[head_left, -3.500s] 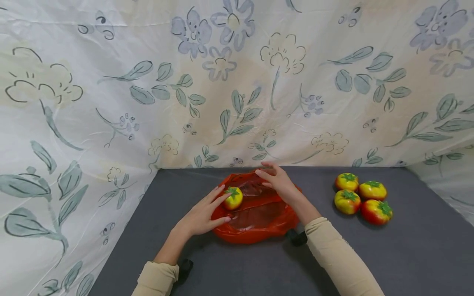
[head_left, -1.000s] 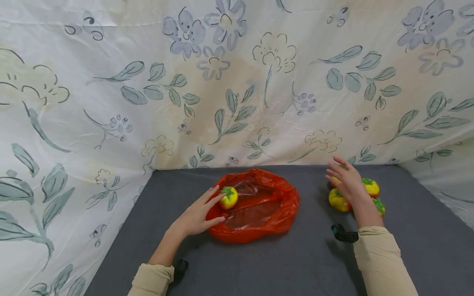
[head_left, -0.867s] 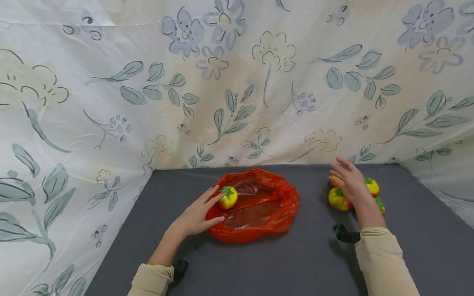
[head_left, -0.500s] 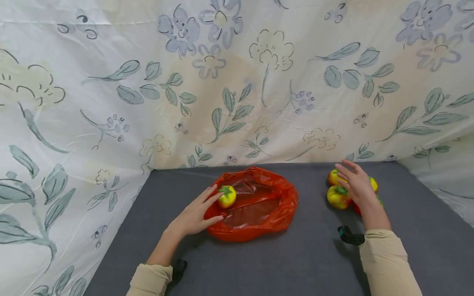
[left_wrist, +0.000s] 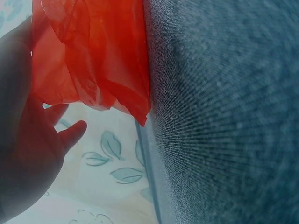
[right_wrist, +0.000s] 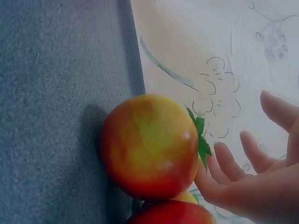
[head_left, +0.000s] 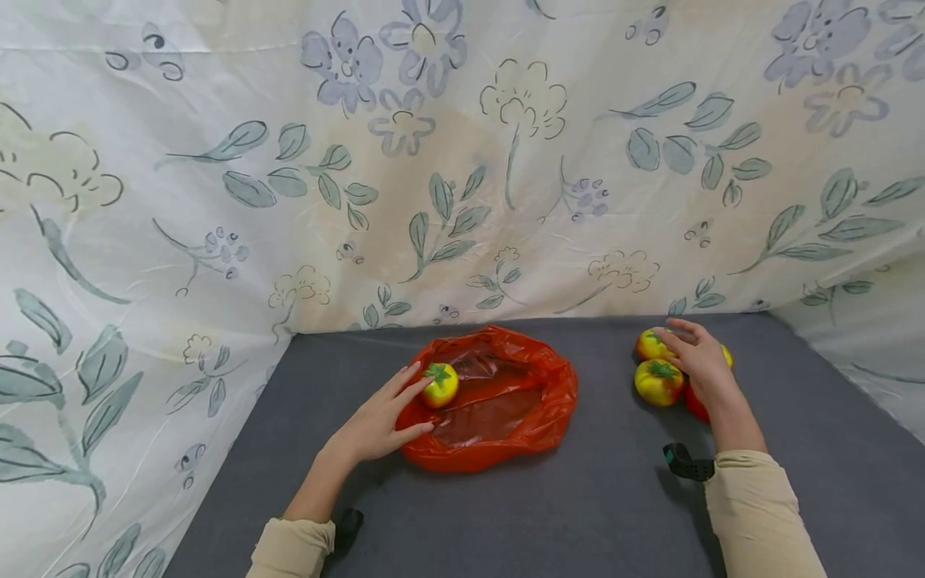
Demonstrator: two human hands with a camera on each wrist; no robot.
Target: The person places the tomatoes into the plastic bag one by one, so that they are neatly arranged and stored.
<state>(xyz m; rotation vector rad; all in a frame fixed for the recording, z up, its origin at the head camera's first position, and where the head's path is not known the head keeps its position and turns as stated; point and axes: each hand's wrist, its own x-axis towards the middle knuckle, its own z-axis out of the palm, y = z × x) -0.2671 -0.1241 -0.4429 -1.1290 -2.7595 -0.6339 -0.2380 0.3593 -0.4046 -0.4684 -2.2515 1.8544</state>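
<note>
A red plastic bag [head_left: 470, 459] lies with its mouth spread wide, and a yellow-green tomato with a green leafy top [head_left: 440, 385] sits at its left side. My left hand [head_left: 372, 421] rests at the bag's left rim with fingers extended, fingertips near that tomato. Over at the right, my right hand [head_left: 699, 361] is held above a cluster of red-and-yellow tomatoes [head_left: 659, 383], fingers loosely bent and gripping nothing. The right wrist view shows one tomato [right_wrist: 149, 147] close to the fingertips; whether they touch is unclear. My hand partly hides the tomatoes behind it.
Dark grey cloth covers the table [head_left: 520, 522]. A floral curtain [head_left: 433, 160] hangs along the back and both sides. Small black wrist cameras [head_left: 686, 463] sit under the cuffs.
From the bag, my right hand has moved right to the tomato cluster, then shifted slightly further right and lower above it. My left hand stays at the bag's rim.
</note>
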